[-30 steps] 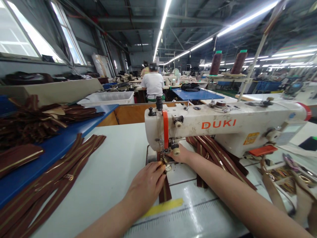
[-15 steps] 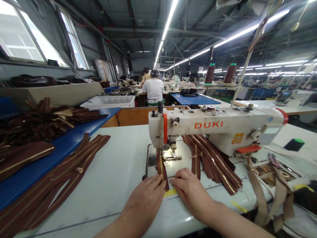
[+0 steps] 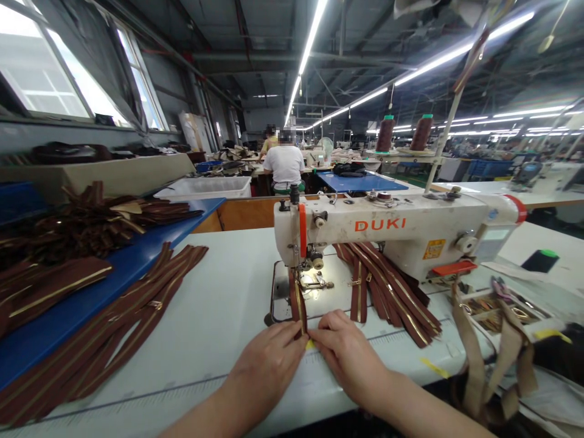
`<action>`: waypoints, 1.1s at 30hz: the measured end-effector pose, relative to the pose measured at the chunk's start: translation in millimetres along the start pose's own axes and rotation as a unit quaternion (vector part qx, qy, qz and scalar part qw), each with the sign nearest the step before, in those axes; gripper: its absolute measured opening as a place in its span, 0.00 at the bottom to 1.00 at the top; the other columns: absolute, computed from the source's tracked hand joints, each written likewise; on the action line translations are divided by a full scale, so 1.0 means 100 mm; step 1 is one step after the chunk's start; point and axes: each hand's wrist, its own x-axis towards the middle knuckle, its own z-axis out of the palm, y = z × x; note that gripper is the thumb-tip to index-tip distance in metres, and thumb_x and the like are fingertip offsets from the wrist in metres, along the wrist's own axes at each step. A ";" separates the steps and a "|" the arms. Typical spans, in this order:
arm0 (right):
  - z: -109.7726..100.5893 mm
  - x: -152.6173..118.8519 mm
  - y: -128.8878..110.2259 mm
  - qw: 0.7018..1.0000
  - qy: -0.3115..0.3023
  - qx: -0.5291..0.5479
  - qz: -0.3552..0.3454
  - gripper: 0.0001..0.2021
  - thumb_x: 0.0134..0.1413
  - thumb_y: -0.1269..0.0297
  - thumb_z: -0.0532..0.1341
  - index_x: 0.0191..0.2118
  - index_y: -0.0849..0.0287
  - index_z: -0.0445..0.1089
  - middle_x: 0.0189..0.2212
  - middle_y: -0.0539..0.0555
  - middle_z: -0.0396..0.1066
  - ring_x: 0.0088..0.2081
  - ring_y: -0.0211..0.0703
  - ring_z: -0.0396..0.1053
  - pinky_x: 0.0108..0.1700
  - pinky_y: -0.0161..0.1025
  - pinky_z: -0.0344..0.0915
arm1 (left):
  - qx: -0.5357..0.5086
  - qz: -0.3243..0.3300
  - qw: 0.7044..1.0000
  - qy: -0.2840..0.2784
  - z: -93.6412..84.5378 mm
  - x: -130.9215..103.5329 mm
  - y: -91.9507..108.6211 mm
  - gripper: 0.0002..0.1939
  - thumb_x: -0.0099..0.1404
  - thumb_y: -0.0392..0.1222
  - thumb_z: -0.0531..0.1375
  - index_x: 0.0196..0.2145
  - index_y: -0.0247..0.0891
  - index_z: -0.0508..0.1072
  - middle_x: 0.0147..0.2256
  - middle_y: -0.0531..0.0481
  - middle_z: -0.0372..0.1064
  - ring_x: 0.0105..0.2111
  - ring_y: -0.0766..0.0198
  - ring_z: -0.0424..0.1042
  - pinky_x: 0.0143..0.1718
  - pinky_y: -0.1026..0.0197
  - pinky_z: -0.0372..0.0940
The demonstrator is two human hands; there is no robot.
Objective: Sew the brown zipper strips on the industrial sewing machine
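Observation:
A brown zipper strip [image 3: 298, 302] with gold teeth runs from under the presser foot of the white sewing machine [image 3: 383, 226] toward me. My left hand [image 3: 272, 359] has its fingers closed on the left side of the strip's near end. My right hand [image 3: 345, 348] is bent with thumb and fingertips together at the right edge of the same end, nearly touching my left fingertips. Whatever lies between its fingertips is too small to make out. More zipper strips [image 3: 396, 292] fan out under the machine arm, right of the needle plate.
Long zipper strips [image 3: 114, 322] lie across the left of the table [image 3: 223, 274]. A blue surface [image 3: 132, 277] holds brown bundles. At the right are a parts tray [image 3: 495, 313], beige straps [image 3: 474, 359] and a dark thread cone [image 3: 541, 260]. A person [image 3: 283, 165] sits ahead.
My right hand has moved slightly left, closer to my left hand at the strip's near end. The view has shifted slightly.

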 end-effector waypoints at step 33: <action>-0.15 0.25 0.24 0.998 -0.031 -0.031 -0.049 0.10 0.61 0.71 0.54 0.36 0.59 0.73 0.32 0.53 0.68 0.38 0.40 0.63 0.40 0.35 0.61 | -0.154 -0.046 0.986 -0.050 0.01 -0.08 -0.10 0.17 0.68 0.34 0.50 0.52 0.42 0.67 0.47 0.46 0.66 0.47 0.58 0.66 0.49 0.53 0.66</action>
